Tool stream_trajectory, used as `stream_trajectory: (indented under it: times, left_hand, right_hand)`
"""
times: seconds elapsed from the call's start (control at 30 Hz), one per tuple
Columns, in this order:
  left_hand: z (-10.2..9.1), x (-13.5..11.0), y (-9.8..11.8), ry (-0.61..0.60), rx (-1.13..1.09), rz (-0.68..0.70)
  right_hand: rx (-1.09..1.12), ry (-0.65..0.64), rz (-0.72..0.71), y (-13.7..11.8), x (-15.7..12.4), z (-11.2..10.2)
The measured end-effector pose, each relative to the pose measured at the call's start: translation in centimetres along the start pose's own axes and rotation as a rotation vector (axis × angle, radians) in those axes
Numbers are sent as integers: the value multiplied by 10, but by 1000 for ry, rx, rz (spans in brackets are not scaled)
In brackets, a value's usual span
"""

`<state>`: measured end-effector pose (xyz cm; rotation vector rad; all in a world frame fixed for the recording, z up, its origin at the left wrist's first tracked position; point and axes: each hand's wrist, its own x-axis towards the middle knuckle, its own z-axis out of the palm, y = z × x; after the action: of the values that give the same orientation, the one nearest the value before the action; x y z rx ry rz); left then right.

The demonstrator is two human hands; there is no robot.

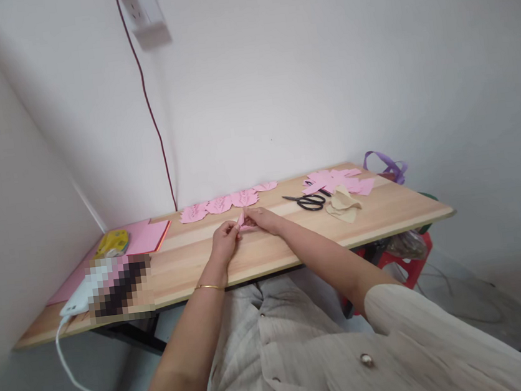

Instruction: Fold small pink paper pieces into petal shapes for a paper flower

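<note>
Here, at the centre of the frame, the left hand [226, 240] has thumb and fingertips drawn nearly together, pinching the near-left edge of a small piece of pink paper [241, 221]. Opposite it, the right hand [267, 220] curls over the paper's right side, fingers bent and close together; their exact contact is partly hidden, so I can't tell how tightly they press. The 2-handed hold looks meant to steady something thin and floppy, low over the worktop [267, 254].

Just beyond, a row of 4 pink cutouts [219, 204] runs near the wall, at least 3 with reddish marks, probably lined up there to stay flat and out of the way. Right of centre, the black scissors [312, 202] lie with blades pointing left, apart from both hands but likely parked within easy reach. Just beside them sits a crumpled beige cloth [344, 205], and behind that a heap of pink scraps [334, 181], seemingly pushed aside to leave working room.

Over to the left of the frame, pink sheets [140, 237] lie stacked, a yellow item [111, 242] resting on them, perhaps as a weight, with a white device [73, 299] nearer the front edge.
</note>
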<state>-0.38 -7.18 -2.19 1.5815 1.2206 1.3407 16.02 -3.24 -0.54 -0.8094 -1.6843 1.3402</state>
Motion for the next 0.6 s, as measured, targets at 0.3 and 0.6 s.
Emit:
stream_trajectory:
  times: [0.3,0.6]
  left_hand:
    - [-1,1,-3,-17,-3,7]
    - [1,5,-5,74,-251,-82]
  right_hand:
    - [-162,35,-129,0,-1,3]
    - [-8,-41,-44,1,-1,2]
